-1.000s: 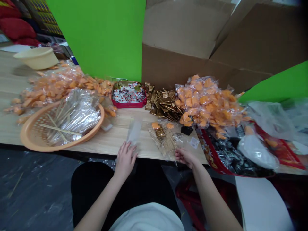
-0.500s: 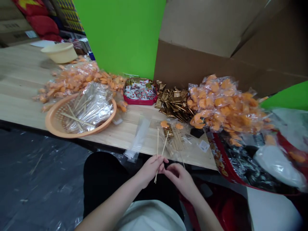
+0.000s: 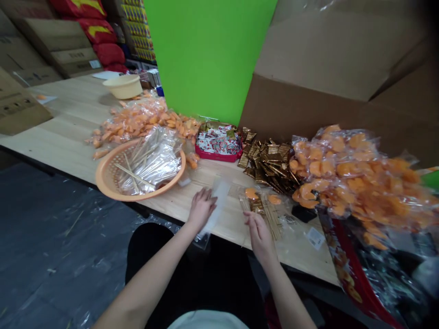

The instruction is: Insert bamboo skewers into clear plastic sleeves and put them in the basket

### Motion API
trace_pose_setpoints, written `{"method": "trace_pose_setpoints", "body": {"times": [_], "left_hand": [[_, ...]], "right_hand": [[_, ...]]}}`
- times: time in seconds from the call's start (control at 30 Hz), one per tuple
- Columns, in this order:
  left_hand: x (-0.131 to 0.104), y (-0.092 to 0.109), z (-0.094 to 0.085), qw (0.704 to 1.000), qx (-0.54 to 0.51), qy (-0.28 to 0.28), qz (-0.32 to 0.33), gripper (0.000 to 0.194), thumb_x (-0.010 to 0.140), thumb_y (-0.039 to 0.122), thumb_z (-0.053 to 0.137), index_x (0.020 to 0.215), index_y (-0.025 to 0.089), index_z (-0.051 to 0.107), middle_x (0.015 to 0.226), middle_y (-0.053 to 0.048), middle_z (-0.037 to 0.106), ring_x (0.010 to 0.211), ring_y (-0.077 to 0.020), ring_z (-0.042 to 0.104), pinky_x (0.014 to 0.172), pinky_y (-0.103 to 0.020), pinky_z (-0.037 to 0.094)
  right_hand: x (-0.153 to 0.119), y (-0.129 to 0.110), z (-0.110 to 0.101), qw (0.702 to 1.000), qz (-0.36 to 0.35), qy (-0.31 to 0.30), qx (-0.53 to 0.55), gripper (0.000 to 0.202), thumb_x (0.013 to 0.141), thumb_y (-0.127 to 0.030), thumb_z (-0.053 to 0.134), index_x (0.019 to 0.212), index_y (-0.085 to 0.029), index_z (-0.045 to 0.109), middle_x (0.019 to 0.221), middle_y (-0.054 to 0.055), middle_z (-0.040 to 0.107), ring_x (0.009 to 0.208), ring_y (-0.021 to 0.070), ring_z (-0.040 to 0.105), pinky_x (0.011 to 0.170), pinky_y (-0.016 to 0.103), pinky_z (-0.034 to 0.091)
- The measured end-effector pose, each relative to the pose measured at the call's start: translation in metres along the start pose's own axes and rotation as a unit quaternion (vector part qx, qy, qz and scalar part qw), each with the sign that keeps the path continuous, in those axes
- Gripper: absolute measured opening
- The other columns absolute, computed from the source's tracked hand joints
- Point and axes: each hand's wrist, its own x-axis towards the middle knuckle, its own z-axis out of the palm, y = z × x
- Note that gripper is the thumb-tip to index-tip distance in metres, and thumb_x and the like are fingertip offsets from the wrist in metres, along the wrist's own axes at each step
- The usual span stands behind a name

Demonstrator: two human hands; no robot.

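My left hand [image 3: 201,211] lies with its fingers stretched out at the left edge of a stack of clear plastic sleeves [image 3: 221,196], touching them. To its right, my right hand [image 3: 259,234] is closed in a pinch, with thin sticks showing above and below the fingertips; their exact number is blurred. Just beyond it are loose wooden sticks [image 3: 270,214], an orange piece [image 3: 251,193] and a gold packet [image 3: 256,208]. A peach basket [image 3: 103,178] at the left holds wrapped sticks [image 3: 154,160].
A pink tray [image 3: 218,156] of small packets stands at the back, beside a pile of gold packets [image 3: 270,160]. Bagged orange pieces [image 3: 356,169] heap up at the right; more [image 3: 137,119] lie behind the basket. A cream bowl [image 3: 123,87] is farther back. A green panel [image 3: 209,55] rises behind.
My hands have parted: the left moved from the sticks to the plastic sleeves and opened, while the right moved forward, now with sticks at its fingers. The view has turned left.
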Motion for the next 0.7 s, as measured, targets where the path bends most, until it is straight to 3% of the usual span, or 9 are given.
{"method": "trace_pose_setpoints", "body": {"times": [0.07,0.13,0.27,0.33,0.43,0.5,0.57,0.63,0.7], "left_hand": [[0.006,-0.013,0.005,0.999,0.026,0.017,0.019,0.015,0.08,0.02,0.058,0.09,0.021,0.069,0.124,-0.009,0.056,0.129,-0.03,0.032,0.106,-0.053,0.015],[0.003,-0.017,0.008,0.998,0.041,0.026,0.034,0.013,0.08,0.02,0.057,0.082,0.021,0.07,0.122,-0.007,0.058,0.129,-0.0282,0.032,0.106,-0.051,0.017],[-0.015,-0.006,0.007,0.992,0.071,0.055,0.087,0.016,0.084,0.023,0.053,0.087,0.023,0.069,0.121,-0.005,0.059,0.127,-0.0249,0.035,0.102,-0.047,0.028],[-0.027,0.005,0.004,0.985,0.085,0.053,0.14,0.017,0.084,0.022,0.052,0.091,0.026,0.068,0.121,-0.004,0.059,0.125,-0.0241,0.039,0.099,-0.046,0.031],[-0.047,0.02,-0.002,0.983,0.045,0.011,0.178,0.021,0.085,0.02,0.051,0.097,0.03,0.066,0.122,-0.002,0.058,0.124,-0.0228,0.041,0.101,-0.046,0.03],[-0.056,0.026,-0.006,0.993,-0.045,0.001,0.113,0.026,0.083,0.025,0.055,0.107,0.031,0.062,0.13,-0.003,0.052,0.126,-0.0232,0.038,0.104,-0.044,0.028],[-0.058,0.03,-0.009,0.978,-0.206,0.0,-0.031,0.041,0.082,0.035,0.056,0.122,0.028,0.051,0.133,-0.009,0.048,0.124,-0.0241,0.041,0.103,-0.043,0.031],[-0.052,0.032,-0.011,0.898,-0.397,-0.038,-0.184,0.056,0.083,0.045,0.05,0.133,0.022,0.038,0.126,-0.015,0.053,0.114,-0.0236,0.052,0.097,-0.04,0.038],[-0.043,0.036,-0.013,0.8,-0.528,-0.082,-0.273,0.061,0.083,0.044,0.052,0.135,0.018,0.033,0.112,-0.015,0.062,0.099,-0.0212,0.061,0.087,-0.036,0.045]], "right_hand": [[-0.005,0.006,0.005,0.996,0.045,0.028,0.067,0.029,0.089,-0.042,0.038,0.083,-0.02,0.056,0.09,0.007,0.06,0.081,0.0173,0.054,0.077,0.033,0.043],[-0.006,0.009,0.009,0.978,0.136,0.054,0.151,0.027,0.086,-0.045,0.043,0.087,-0.02,0.054,0.068,0.0,0.053,0.059,0.0121,0.05,0.055,0.025,0.042],[0.009,0.013,0.027,0.894,0.364,-0.066,0.252,0.035,0.072,-0.053,0.058,0.083,-0.02,0.053,0.053,-0.009,0.037,0.035,0.0031,0.022,0.033,0.016,0.012],[0.023,0.017,0.042,0.87,0.402,-0.116,0.261,0.039,0.069,-0.055,0.059,0.08,-0.018,0.053,0.052,-0.008,0.038,0.034,0.0023,0.021,0.032,0.016,0.009],[0.037,0.017,0.058,0.879,0.379,-0.124,0.26,0.037,0.066,-0.052,0.063,0.072,-0.018,0.052,0.049,-0.009,0.034,0.034,0.0025,0.022,0.033,0.017,0.011],[0.038,0.013,0.061,0.892,0.349,-0.126,0.259,0.035,0.065,-0.049,0.065,0.072,-0.018,0.052,0.048,-0.01,0.032,0.036,0.0031,0.022,0.034,0.017,0.013],[0.031,0.005,0.059,0.904,0.316,-0.136,0.254,0.033,0.067,-0.049,0.063,0.075,-0.019,0.053,0.048,-0.01,0.033,0.038,0.0041,0.024,0.036,0.017,0.015],[0.02,-0.001,0.055,0.918,0.284,-0.145,0.237,0.032,0.069,-0.048,0.062,0.076,-0.018,0.057,0.05,-0.009,0.034,0.041,0.0049,0.026,0.038,0.018,0.016],[0.009,-0.004,0.051,0.931,0.255,-0.153,0.211,0.03,0.069,-0.046,0.063,0.075,-0.016,0.061,0.052,-0.007,0.038,0.045,0.0057,0.03,0.04,0.018,0.02]]}}
